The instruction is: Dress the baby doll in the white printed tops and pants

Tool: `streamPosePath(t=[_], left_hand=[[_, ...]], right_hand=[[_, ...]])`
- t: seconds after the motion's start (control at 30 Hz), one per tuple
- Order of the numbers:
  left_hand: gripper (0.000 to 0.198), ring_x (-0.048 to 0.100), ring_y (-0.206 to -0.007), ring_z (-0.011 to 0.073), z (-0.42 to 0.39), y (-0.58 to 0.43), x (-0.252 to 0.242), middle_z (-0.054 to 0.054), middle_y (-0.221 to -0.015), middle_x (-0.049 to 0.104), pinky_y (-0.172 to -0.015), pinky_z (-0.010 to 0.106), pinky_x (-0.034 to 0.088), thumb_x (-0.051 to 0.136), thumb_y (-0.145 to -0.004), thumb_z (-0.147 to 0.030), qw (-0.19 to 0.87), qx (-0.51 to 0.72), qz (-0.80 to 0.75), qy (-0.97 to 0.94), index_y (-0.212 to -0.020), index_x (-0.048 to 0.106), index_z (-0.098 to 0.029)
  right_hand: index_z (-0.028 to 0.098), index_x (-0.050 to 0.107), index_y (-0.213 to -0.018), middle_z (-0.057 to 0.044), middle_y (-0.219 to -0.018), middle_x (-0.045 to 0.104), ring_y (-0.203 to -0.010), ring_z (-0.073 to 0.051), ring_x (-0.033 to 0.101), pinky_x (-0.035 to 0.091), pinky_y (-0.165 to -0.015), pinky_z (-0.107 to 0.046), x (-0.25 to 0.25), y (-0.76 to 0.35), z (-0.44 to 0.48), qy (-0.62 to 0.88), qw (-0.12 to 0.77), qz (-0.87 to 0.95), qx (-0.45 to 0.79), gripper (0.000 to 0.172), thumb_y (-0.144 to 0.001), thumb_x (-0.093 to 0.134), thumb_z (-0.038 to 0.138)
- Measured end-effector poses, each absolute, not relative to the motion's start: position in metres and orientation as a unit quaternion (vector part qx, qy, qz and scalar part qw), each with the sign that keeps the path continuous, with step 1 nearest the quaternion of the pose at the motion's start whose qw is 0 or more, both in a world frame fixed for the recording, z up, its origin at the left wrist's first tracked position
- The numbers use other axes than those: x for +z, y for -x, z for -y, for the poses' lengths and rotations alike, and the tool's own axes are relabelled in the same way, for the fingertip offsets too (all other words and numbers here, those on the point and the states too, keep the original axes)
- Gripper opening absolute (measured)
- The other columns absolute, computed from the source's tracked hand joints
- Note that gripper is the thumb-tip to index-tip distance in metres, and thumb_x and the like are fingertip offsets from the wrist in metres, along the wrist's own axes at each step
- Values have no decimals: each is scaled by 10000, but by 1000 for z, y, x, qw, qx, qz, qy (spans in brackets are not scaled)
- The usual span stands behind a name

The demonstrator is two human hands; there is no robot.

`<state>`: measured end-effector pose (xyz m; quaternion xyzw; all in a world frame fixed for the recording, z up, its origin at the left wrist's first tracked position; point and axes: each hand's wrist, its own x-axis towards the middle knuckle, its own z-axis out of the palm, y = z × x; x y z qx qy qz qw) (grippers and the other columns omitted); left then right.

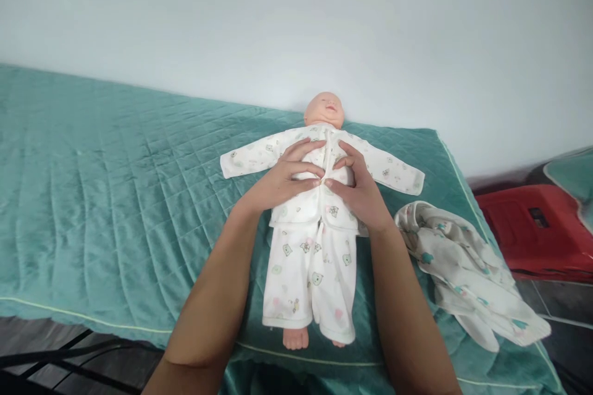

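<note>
A baby doll (325, 110) lies on its back, head toward the wall, dressed in a white patterned jacket (296, 213) and matching trousers (290, 284). The jacket's sleeves stretch out to both sides. Both my hands rest on the jacket's front at chest height. My left hand (293, 171) pinches the front edge with thumb and forefinger, other fingers lying over the cloth. From the other side, my right hand (356, 182) pinches the same front opening. The fingertips nearly meet at the middle; any fastener between them is too small to make out.
A teal quilted cover (115, 197) spreads under the doll. To the right lies a crumpled white patterned cloth garment (458, 259) near the cover's edge. Beyond that edge stands a red plastic object (532, 234). A pale wall (278, 24) rises behind the doll.
</note>
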<state>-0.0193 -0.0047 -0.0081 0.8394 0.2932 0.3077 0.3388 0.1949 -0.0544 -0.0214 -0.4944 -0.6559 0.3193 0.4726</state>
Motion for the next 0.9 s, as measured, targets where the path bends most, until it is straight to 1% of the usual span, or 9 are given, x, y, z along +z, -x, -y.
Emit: streamPosePath(t=[0.17,0.27,0.37,0.47,0.53,0.6,0.73,0.8,0.9], left_hand=[[193,173,-1587,266,4,21,-8,-26,-1646,368,-1285,530,226,653,-926,-402,346,306,-285,-840,-1060,748,-301],[167,194,-1580,258,5,20,-8,-22,-1633,390,-1282,522,239,673,-912,-389,341,318,-287,-837,-1034,742,-297],[108,244,-1561,262,8,12,-6,-11,-1599,442,-1270,531,259,696,-890,-346,318,324,-308,-836,-972,731,-285],[23,332,-1514,259,14,1,-4,11,-1513,543,-1258,520,279,712,-844,-246,272,348,-333,-833,-860,701,-257],[66,376,-1485,252,17,-4,-2,11,-1469,581,-1255,506,284,701,-817,-188,247,362,-343,-831,-806,681,-250],[84,371,-1490,248,18,-4,-1,-4,-1488,565,-1259,506,272,674,-827,-176,247,354,-340,-836,-825,690,-259],[113,279,-1546,246,17,4,1,-27,-1581,464,-1279,521,218,628,-912,-263,286,313,-310,-851,-957,727,-295],[81,269,-1551,249,16,7,1,-12,-1587,455,-1281,521,212,648,-912,-287,288,310,-307,-852,-946,721,-284],[52,304,-1535,248,15,6,-1,30,-1574,470,-1271,517,243,674,-890,-266,284,329,-310,-846,-937,692,-256]], right_hand=[[278,591,-988,4,-1579,417,-1520,-231,312,212,-1275,-515,-24,-194,53,485,491,651,316,238,-832,744,372],[281,595,-977,5,-1569,432,-1510,-227,332,219,-1275,-511,-24,-193,53,489,497,647,309,239,-823,756,369],[280,594,-967,6,-1569,434,-1505,-231,340,228,-1273,-512,-24,-192,53,493,495,645,309,247,-826,756,402],[274,594,-964,-15,-1561,442,-1503,-235,348,233,-1270,-506,-24,-192,53,481,506,643,314,217,-878,704,440],[273,599,-972,-21,-1558,445,-1502,-232,352,245,-1267,-497,-25,-194,53,472,514,639,323,205,-916,658,461],[279,608,-987,-6,-1563,443,-1505,-229,350,256,-1267,-486,-26,-197,52,462,513,639,338,213,-925,644,480],[292,620,-1001,20,-1558,455,-1484,-225,388,292,-1252,-479,-24,-200,53,457,506,638,357,210,-927,628,488],[281,614,-971,4,-1544,466,-1465,-229,410,326,-1227,-479,-21,-194,55,482,503,632,341,188,-923,630,463],[260,577,-903,-44,-1513,484,-1440,-248,423,384,-1168,-484,-15,-180,59,536,499,623,275,194,-872,692,412]])
